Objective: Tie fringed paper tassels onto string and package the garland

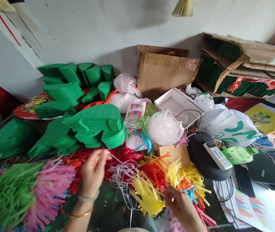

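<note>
My left hand (94, 169), with bracelets on the wrist, is raised over the red paper fringe (103, 166), its fingertips pinched on a thin white ribbon (137, 176). That ribbon slants down to the right, past a loose white tangle (123, 170), to my right hand (179, 203). The fingers of my right hand are closed on the ribbon near a yellow fringed tassel (149, 196); the exact grip is partly hidden. More yellow and orange tassels (157, 167) lie just beyond the right hand.
Stacks of green cut paper (94, 119) stand behind my left hand. Green and pink fringes (52, 190) lie at left. A cardboard box (166, 72), a white tray (181, 106) and plastic bags (165, 127) are behind. A black case (202, 158), power bank (217, 155) and phone (244, 180) lie right.
</note>
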Tool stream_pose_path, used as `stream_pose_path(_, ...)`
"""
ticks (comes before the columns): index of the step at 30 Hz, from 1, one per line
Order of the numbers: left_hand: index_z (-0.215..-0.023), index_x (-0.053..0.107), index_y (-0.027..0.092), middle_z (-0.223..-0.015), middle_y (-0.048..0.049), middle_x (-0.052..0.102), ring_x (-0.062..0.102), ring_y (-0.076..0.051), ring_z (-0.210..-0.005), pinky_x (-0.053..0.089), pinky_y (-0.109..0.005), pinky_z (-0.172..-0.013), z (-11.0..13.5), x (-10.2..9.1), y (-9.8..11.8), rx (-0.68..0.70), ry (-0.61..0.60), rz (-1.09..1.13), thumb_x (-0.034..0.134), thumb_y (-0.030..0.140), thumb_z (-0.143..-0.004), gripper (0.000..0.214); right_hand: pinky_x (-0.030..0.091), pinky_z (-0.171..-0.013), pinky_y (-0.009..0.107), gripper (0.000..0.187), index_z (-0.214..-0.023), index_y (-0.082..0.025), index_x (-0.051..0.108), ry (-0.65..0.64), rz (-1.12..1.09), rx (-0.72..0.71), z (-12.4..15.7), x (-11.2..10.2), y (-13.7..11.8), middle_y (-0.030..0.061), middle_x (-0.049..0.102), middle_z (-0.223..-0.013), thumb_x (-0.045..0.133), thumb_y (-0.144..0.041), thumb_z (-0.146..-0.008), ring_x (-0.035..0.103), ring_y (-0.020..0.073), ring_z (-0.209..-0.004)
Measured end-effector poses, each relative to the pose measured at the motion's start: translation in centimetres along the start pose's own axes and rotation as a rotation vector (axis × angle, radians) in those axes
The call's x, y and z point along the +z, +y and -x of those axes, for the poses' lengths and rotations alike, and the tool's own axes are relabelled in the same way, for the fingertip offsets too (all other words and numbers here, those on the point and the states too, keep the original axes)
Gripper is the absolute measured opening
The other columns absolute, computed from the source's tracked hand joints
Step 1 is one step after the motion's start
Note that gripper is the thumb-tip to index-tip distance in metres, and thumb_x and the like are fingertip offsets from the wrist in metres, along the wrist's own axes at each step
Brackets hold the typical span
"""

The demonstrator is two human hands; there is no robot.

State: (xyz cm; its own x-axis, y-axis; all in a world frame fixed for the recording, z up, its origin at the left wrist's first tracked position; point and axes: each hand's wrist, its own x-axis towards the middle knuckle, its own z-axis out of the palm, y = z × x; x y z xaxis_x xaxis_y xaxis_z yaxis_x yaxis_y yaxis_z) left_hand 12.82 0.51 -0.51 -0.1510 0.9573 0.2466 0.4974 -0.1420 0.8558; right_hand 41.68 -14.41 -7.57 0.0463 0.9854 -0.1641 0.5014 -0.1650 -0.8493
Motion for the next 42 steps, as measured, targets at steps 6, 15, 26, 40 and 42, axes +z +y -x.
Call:
stream_pose_path(6,-0.082,0.068,0.023,-0.072,-0.0008,0.070,0.063,-0.016,-0.063,0.048,-0.024,-0.059,0.4,-0.7,1.7,0.199,-0.385,-0.185,0.059,0.041,-0.087,0.021,0.044,-0.052,0.025,0.021,-0.100,-0.025,0.068,0.167,-0.067,-0.002,-0.2,0.8,-1.5,0.0076,0.069,-0.095,0.057,-0.038,-0.088,0.061,0.0157,-0.057)
stream_pose_path(15,-0.080,0.066,0.022,-0.075,-0.0019,0.069,0.064,-0.015,-0.071,0.046,-0.024,-0.067,5.2,6.6,4.8,0.338,-0.880,-0.152,0.050,0.026,-0.093,0.021,0.049,-0.053,0.022,0.030,-0.084,-0.018,0.062,0.178,-0.462,0.001,-1.9,3.7,-5.7,0.0024,0.064,-0.065,0.056,-0.045,-0.091,0.060,0.0143,-0.057)
stream_pose_path(26,-0.087,0.068,0.019,-0.100,-0.0094,0.069,0.062,-0.022,-0.092,0.044,-0.033,-0.081,-10.5,20.8,-3.7,0.465,-0.544,-0.579,0.045,0.009,-0.091,0.026,0.036,-0.048,0.020,0.029,-0.075,-0.020,0.057,0.369,-0.222,0.013,-3.7,2.4,-1.9,-0.0024,0.051,-0.058,0.054,-0.043,-0.091,0.040,0.0096,-0.047)
stream_pose_path(40,-0.105,0.070,0.022,-0.106,-0.0070,0.073,0.067,-0.024,-0.096,0.054,-0.039,-0.088,-5.6,13.5,-0.8,0.245,-0.456,0.061,0.056,0.026,-0.090,0.022,0.035,-0.047,0.019,0.028,-0.076,-0.018,0.058,0.374,-0.432,0.015,-6.9,1.5,-5.2,-0.0022,0.047,-0.060,0.055,-0.042,-0.091,0.041,0.0102,-0.052)
stream_pose_path(42,-0.106,0.071,0.021,-0.103,-0.0079,0.074,0.069,-0.025,-0.091,0.057,-0.038,-0.084,-2.2,11.6,-0.4,0.024,-0.519,0.226,0.059,0.035,-0.088,0.026,0.036,-0.048,0.019,0.025,-0.077,-0.019,0.058,0.369,-0.431,-0.024,-6.9,1.4,-6.4,-0.0029,0.047,-0.059,0.055,-0.039,-0.091,0.040,0.0098,-0.051)
